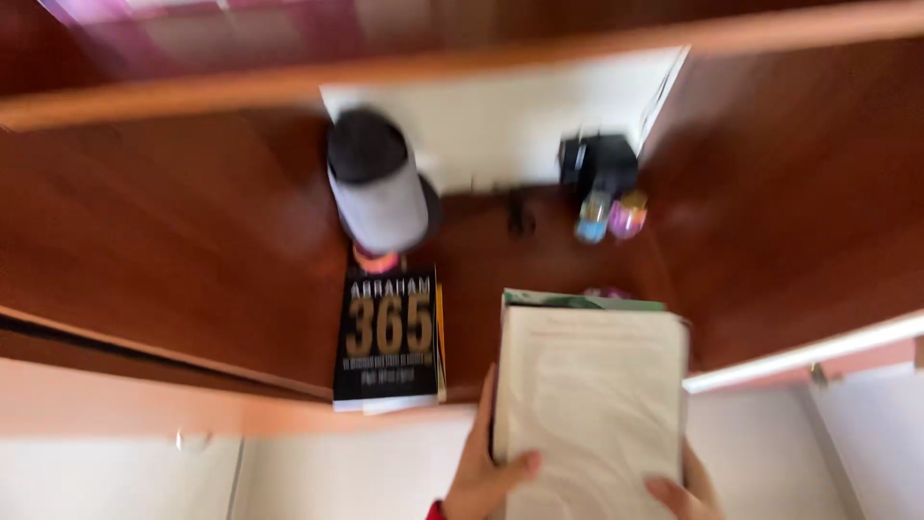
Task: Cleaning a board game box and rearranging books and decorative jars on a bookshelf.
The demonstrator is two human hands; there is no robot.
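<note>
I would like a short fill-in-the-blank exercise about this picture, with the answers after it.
1. Both hands, left hand and right hand, hold a thick ____ with pale page edges.
2. The black paperback with gold numerals lies to the ____ of it.
3. Behind the paperback stands a grey cylinder with a ____ lid.
4. Everything rests on a reddish-brown ____ shelf.

Answers: book; left; black; wooden

Cream-paged book (592, 404), black gold-lettered book (388, 337), grey black-capped cylinder (377, 183), seemingly reddish-brown shelf (173, 250).
</note>
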